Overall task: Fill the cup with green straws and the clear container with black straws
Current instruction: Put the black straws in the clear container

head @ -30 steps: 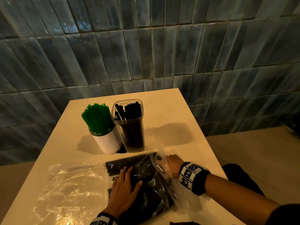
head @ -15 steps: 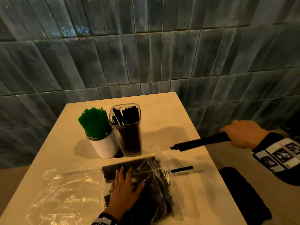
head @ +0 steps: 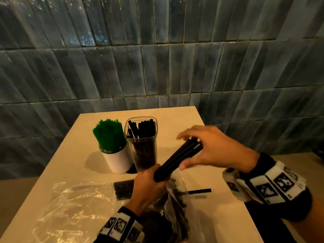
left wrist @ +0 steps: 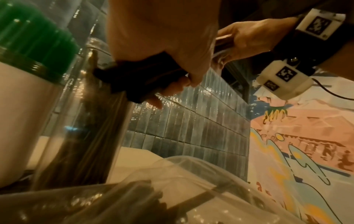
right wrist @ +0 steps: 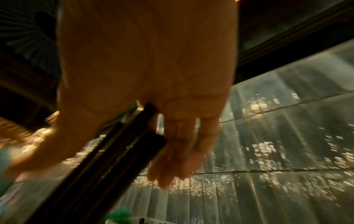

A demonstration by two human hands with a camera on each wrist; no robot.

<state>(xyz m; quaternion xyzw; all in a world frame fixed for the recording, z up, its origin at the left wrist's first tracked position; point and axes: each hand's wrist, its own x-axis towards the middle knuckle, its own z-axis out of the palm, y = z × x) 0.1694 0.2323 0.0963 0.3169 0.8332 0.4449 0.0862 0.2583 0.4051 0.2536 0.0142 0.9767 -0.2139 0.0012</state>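
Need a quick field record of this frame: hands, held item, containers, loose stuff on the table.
left hand: grips lower end of black straw bundle
right hand: fingers spread at bundle's upper end
cup: white, packed with green straws
clear container: partly filled with black straws
bag: clear plastic, black straws inside
loose straw: black, flat on table

Black wristbands [head: 273,186] — white blocks, square black markers
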